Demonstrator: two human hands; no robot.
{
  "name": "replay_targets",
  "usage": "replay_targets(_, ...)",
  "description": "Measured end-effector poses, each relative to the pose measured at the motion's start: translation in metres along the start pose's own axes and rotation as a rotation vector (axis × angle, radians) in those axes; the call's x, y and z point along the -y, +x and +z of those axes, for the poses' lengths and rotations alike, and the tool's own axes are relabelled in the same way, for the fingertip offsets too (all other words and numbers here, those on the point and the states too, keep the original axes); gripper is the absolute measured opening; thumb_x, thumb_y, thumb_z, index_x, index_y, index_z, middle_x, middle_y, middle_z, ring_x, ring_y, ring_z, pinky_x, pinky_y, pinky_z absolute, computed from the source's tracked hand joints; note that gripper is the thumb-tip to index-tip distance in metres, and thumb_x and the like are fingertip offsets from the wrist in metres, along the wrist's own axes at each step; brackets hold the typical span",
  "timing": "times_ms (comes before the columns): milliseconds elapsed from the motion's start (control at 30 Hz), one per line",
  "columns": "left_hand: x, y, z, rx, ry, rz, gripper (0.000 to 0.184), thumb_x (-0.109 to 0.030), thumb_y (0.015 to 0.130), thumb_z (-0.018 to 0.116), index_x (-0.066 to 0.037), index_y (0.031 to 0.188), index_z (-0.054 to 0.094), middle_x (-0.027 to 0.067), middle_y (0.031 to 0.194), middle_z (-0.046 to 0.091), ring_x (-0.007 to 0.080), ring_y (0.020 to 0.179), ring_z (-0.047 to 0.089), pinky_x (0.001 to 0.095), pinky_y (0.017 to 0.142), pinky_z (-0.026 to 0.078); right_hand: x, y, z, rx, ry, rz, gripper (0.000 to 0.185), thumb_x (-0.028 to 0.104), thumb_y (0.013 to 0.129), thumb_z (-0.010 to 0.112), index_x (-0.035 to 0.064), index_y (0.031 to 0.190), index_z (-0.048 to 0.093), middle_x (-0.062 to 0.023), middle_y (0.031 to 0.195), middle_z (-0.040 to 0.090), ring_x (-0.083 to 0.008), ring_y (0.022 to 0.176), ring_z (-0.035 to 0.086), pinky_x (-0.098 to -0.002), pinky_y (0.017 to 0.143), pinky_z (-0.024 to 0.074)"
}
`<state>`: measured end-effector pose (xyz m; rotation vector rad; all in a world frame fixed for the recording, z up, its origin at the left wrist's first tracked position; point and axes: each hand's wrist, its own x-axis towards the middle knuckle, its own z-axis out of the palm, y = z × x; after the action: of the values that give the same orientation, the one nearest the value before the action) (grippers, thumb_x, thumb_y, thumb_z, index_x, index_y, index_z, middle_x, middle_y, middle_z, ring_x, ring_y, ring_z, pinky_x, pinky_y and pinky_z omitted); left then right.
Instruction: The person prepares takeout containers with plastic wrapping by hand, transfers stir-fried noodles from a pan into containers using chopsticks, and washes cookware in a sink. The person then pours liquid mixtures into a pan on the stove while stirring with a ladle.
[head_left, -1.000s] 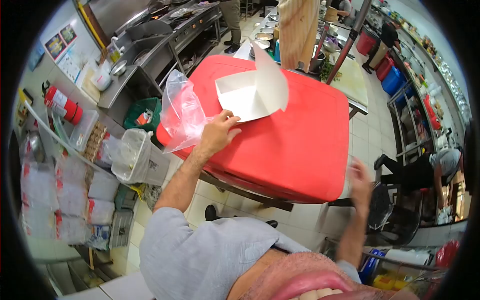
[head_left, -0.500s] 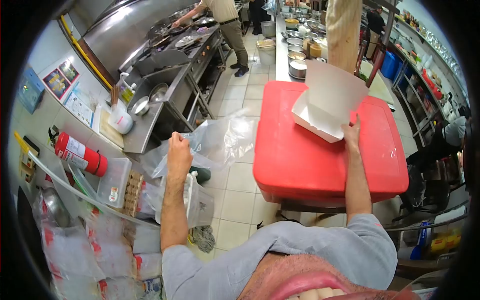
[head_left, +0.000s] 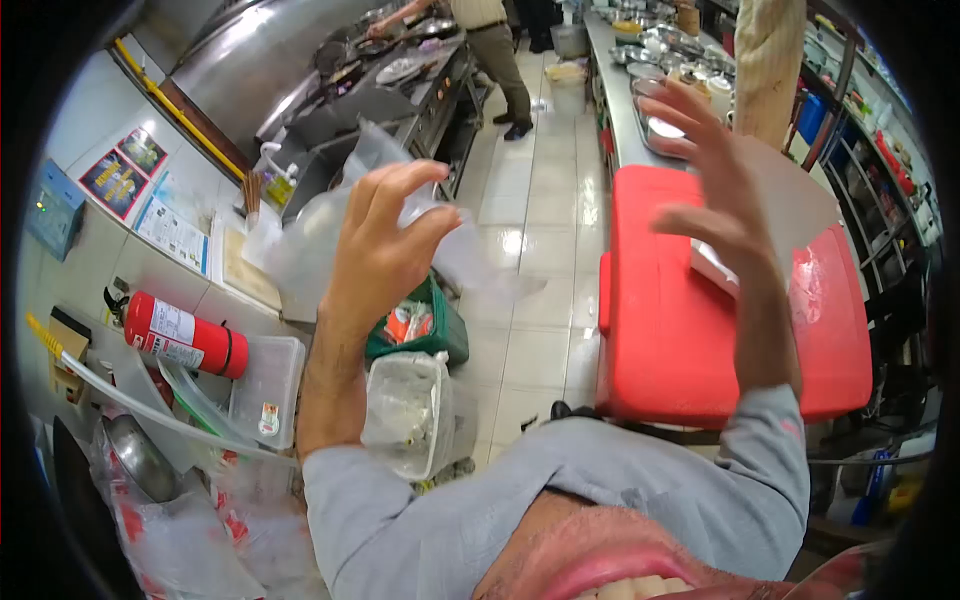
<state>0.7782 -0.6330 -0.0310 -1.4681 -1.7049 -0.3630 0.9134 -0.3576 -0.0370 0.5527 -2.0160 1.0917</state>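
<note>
My left hand is raised at left of centre, its thumb and fingers curved with a gap between them. Thin clear plastic bag film spreads in the air behind and around it, blurred; whether the fingers touch it is unclear. My right hand is lifted over the red cooler box, fingers spread and holding nothing. Partly hidden behind that hand and forearm, a white paper takeaway box sits on the cooler lid with its flap standing up.
Below my left hand stand a green bin and a clear plastic tub. A fire extinguisher is at the left wall. Steel counters with pans line both sides of the tiled aisle; another person stands by the stove.
My right hand has let go of the takeaway box and risen. My left hand has gone from a fist by the bag to parted fingers, slightly higher. The view has turned left.
</note>
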Motion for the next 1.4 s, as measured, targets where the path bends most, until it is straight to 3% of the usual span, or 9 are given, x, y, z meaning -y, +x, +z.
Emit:
replay_targets(233,0.056,-0.036,0.014,-0.108,-0.038,0.204,0.03,-0.013,0.066,0.069,-0.013,0.094,0.062,0.005,0.112,0.052,0.0246,0.103,0.05,0.0354,0.081,0.041,-0.06,0.068,0.154,0.534,0.698,0.317,0.056,0.021,0.077,0.07,0.0,0.122,0.045,-0.0079,0.094,0.061,-0.0159,0.089,0.057,-0.0307,0.082,0.0441)
replay_targets(367,0.122,-0.098,0.029,-0.218,-0.047,-0.121,0.07,-0.044,0.068,0.073,-0.01,0.124,0.048,0.0133,0.13,0.037,0.0273,0.122,0.033,0.0405,0.097,0.027,-0.081,0.057,0.169,0.295,0.727,0.41,0.025,0.011,0.084,0.06,0.0009,0.106,0.053,-0.0048,0.087,0.059,-0.0108,0.081,0.057,-0.0279,0.074,0.048)
replay_targets(433,0.151,-0.128,0.064,-0.491,-0.671,-0.679,0.089,-0.05,0.068,0.071,-0.008,0.135,0.031,0.0158,0.136,0.029,0.0274,0.129,0.023,0.0401,0.105,0.019,-0.083,0.051,0.177,0.122,0.791,0.445,0.019,0.01,0.086,0.057,0.0018,0.102,0.053,-0.0048,0.087,0.059,-0.0106,0.081,0.057,-0.0284,0.073,0.0487)
replay_targets(633,0.151,-0.118,0.178,-0.222,-1.93,-0.936,0.057,-0.03,0.08,0.067,-0.001,0.123,0.045,0.0129,0.123,0.049,0.021,0.118,0.041,0.0335,0.101,0.028,-0.085,0.028,0.16,-0.076,0.925,0.563,0.02,0.015,0.083,0.057,0.0024,0.098,0.051,-0.0087,0.091,0.058,-0.0232,0.083,0.059,-0.0363,0.075,0.0478)
replay_targets(667,0.153,-0.106,0.193,-0.226,-1.96,-0.821,0.028,-0.019,0.083,0.064,-0.002,0.105,0.058,0.0082,0.098,0.062,0.017,0.096,0.057,0.0297,0.09,0.038,-0.089,0.02,0.149,-0.144,0.921,0.561,0.03,0.021,0.084,0.056,0.0018,0.105,0.048,-0.0109,0.089,0.057,-0.0271,0.082,0.058,-0.0394,0.075,0.0477)
replay_targets(1000,0.087,0.046,0.178,-0.165,-1.873,-0.324,0.016,-0.014,0.087,0.058,0.0,0.094,0.058,0.0058,0.056,0.053,0.0136,0.04,0.049,0.0236,0.039,0.042,0.006,-0.027,0.067,-0.831,-0.27,0.378,0.049,0.001,0.077,0.064,0.0006,0.12,0.04,-0.0108,0.097,0.056,-0.0166,0.076,0.059,-0.0272,0.058,0.0504)
replay_targets(1233,0.046,0.173,0.163,-0.217,-1.991,-0.227,0.027,-0.025,0.09,0.055,0.001,0.095,0.057,0.0045,0.054,0.051,0.0126,0.038,0.046,0.023,0.04,0.04,0.085,0.054,0.005,-1.14,-0.653,0.108,0.043,0.011,0.076,0.069,0.0015,0.111,0.047,-0.0035,0.079,0.056,-0.0097,0.063,0.054,-0.0217,0.052,0.0453)
replay_targets(1333,0.038,0.218,0.195,-0.323,-0.43,-0.087,0.021,-0.014,0.079,0.06,-0.005,0.098,0.062,0.0089,0.092,0.059,0.0191,0.077,0.057,0.0271,0.068,0.048,0.073,0.089,-0.021,-1.661,-0.811,0.276,0.038,0.014,0.076,0.07,0.0014,0.106,0.052,-0.0011,0.071,0.055,-0.0078,0.056,0.051,-0.0214,0.047,0.042)
replay_targets(1400,0.013,0.236,0.214,-0.294,-1.171,-0.186,0.019,-0.022,0.082,0.06,-0.006,0.093,0.061,0.0044,0.079,0.056,0.0135,0.068,0.054,0.0245,0.059,0.044,0.045,0.035,-0.116,-0.942,-0.954,0.383,0.024,0.015,0.078,0.068,0.0021,0.096,0.059,0.0003,0.065,0.054,-0.0076,0.053,0.049,-0.022,0.046,0.0392)
